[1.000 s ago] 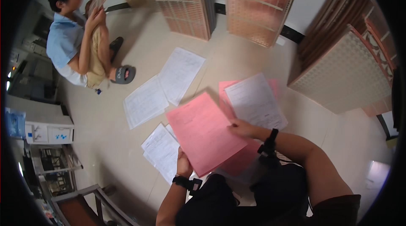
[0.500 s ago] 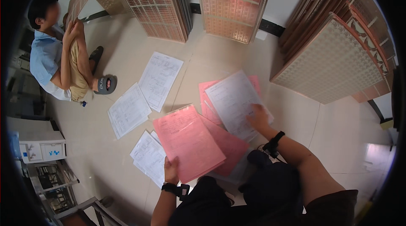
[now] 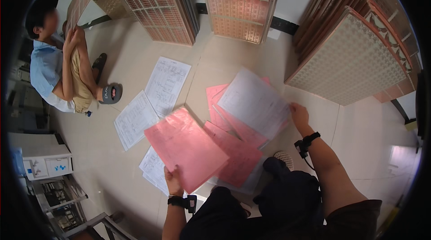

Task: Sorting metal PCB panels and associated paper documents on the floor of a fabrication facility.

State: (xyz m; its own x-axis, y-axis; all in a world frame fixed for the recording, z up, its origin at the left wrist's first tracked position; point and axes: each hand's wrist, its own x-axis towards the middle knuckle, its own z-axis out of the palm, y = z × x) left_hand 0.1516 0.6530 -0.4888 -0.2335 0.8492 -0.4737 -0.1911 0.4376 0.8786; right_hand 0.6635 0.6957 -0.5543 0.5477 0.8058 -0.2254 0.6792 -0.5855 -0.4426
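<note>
L hand (image 3: 174, 182) grips pink papers (image 3: 186, 150), long side slanting far-left to near-right; R hand (image 3: 300, 115) pinches blurry white sheet (image 3: 252, 100), prob. same slant.

Letters (image 3: 106, 92) on grey slipper (image 3: 109, 100), seemingly illegible writing (image 3: 167, 78) on white sheets (image 3: 136, 121)

Pale glossy tiled floor (image 3: 354, 141) lies open to the right of the right hand (image 3: 300, 116), bounded ahead by an upright grey-beige patterned panel (image 3: 345, 60). Between the hands, a raised pink rectangular sheet stack (image 3: 186, 150) and a white sleeved sheet (image 3: 253, 103) block a straight crossing. Left of the left hand (image 3: 173, 181), floor runs free toward a grey metal frame (image 3: 110, 224).
</note>
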